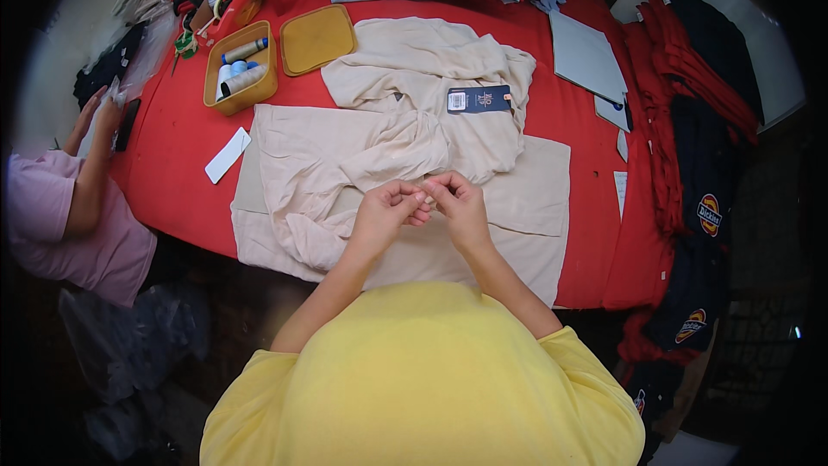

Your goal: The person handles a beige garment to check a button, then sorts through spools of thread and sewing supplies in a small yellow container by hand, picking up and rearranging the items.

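Yellow shirt (423,380) foremost; left hand (390,209) and right hand (461,210) meet, fingertips pinched near-closed, on what I can't tell, over the beige garment (332,145) on the table (595,224). Seems fine fingerwork, needing steadiness next.

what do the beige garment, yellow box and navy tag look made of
Garment: matte cloth, perhaps woven cotton, from its soft creases. Box: probably plastic, smooth with a slight sheen and rounded corners. Tag: likely printed card, lying flat with straight edges.
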Motion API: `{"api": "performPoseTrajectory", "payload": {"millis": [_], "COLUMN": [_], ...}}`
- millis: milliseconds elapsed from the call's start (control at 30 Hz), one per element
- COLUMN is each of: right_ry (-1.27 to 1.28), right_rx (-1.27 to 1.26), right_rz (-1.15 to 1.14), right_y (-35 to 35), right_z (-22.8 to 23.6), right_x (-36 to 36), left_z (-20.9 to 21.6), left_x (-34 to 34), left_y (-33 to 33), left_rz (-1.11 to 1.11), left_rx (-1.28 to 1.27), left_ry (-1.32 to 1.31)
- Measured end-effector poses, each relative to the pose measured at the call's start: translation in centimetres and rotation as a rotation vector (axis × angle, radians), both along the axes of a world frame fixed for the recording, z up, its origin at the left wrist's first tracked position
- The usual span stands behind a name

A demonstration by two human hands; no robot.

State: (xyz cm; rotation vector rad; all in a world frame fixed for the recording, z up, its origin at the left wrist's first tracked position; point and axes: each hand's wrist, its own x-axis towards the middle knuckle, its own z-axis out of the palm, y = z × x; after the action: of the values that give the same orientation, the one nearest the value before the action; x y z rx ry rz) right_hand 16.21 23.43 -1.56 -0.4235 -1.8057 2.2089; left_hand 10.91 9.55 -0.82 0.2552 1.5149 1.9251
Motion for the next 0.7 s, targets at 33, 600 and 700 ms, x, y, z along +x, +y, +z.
{"api": "performPoseTrajectory", "payload": {"millis": [33, 600, 700], "right_ry": [-0.036, -0.066, -0.017], "right_rx": [-0.055, -0.184, -0.233], "right_rz": [0.011, 0.027, -0.026], "right_y": [0.2, 0.3, 0.9], "right_z": [0.0, 0.2, 1.2], "right_x": [0.0, 0.3, 0.7], "left_z": [0.0, -0.1, -0.1], "left_x": [-0.1, 0.1, 0.0], "left_y": [-0.1, -0.1, -0.3], "left_rz": [0.000, 0.098, 0.177], "left_rx": [0.001, 0.092, 0.182], "left_ry": [-0.012, -0.088, -0.204]}}
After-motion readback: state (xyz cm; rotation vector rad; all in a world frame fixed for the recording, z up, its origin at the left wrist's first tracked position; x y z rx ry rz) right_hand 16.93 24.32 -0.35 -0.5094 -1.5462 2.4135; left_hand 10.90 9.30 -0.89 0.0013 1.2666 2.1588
